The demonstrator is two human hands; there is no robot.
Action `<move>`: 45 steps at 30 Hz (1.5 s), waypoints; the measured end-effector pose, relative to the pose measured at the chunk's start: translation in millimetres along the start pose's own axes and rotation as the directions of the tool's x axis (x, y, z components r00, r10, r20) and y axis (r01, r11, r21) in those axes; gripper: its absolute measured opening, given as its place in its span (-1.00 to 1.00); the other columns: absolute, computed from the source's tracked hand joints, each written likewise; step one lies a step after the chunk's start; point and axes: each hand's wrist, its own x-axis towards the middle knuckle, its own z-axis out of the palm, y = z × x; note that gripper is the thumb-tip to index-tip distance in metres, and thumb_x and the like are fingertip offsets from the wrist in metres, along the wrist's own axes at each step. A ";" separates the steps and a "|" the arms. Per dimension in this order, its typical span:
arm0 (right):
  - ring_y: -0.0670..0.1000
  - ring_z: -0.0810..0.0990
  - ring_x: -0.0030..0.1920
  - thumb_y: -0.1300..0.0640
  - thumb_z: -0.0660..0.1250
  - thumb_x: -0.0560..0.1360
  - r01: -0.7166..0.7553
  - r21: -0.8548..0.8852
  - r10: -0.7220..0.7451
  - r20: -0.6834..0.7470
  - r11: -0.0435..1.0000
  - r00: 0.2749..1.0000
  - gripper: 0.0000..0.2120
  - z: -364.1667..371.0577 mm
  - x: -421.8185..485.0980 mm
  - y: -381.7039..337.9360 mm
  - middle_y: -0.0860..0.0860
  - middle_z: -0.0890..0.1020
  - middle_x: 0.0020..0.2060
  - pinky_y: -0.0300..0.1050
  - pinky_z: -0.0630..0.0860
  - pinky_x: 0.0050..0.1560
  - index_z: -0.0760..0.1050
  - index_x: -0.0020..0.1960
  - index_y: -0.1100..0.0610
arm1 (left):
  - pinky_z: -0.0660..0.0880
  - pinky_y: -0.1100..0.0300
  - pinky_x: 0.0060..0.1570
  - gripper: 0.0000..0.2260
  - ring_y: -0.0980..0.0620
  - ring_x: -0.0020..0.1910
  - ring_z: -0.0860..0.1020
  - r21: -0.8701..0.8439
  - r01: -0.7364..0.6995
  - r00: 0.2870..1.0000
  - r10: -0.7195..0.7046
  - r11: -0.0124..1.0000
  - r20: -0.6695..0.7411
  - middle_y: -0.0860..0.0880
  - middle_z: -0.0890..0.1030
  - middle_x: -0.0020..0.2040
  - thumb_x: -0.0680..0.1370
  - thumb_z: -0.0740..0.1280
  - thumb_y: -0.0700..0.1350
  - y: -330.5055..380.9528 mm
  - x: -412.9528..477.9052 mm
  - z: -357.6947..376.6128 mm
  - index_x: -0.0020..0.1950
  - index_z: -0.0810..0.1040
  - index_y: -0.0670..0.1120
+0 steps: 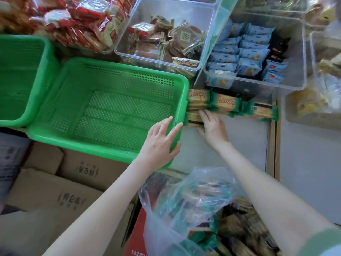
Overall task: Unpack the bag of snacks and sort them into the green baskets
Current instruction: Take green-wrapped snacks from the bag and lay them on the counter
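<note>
Pale flooring (239,145) carries a crowd of containers, with flattened cardboard boxes (55,182) spread at the near left. On those boxes sits the big green basket (120,66), its meshed bottom bare, and a second green basket (27,36) butts against its left side. Beyond them stand a clear bin (208,39) of brown-wrapped snacks and another clear bin (258,84) packed with blue packets; red-wrapped snacks (83,24) are heaped at the far left.

Close to the camera, a thin plastic bag (193,196) gapes open, half full of green and brown snack packs.

Just right of the big basket, a row of green-ended cracker packets (227,105) lies on the floor, touching the basket's side.

Her or his left hand (160,141) rests on the basket's near right corner, fingers straight and spread over the rim, gripping nothing. Beside it, the right hand (212,126) lies on one cracker packet (192,120) next to the basket wall, fingers bent over its far edge and thumb stretched along its near edge, so the packet is caught between them.
</note>
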 end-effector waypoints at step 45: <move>0.06 0.37 0.25 0.22 0.39 0.43 0.139 0.070 -0.127 -0.147 0.988 0.981 -0.45 -73.8 -136.1 7.7 0.00 0.47 0.23 -0.14 0.12 0.14 0.33 0.36 -0.01 | 0.35 -0.17 0.28 -0.56 -0.32 0.33 0.40 -0.021 -0.042 0.999 0.042 0.999 0.001 -0.31 0.41 0.37 0.54 0.31 -0.08 22.4 -6.8 -9.8 0.38 0.45 -0.22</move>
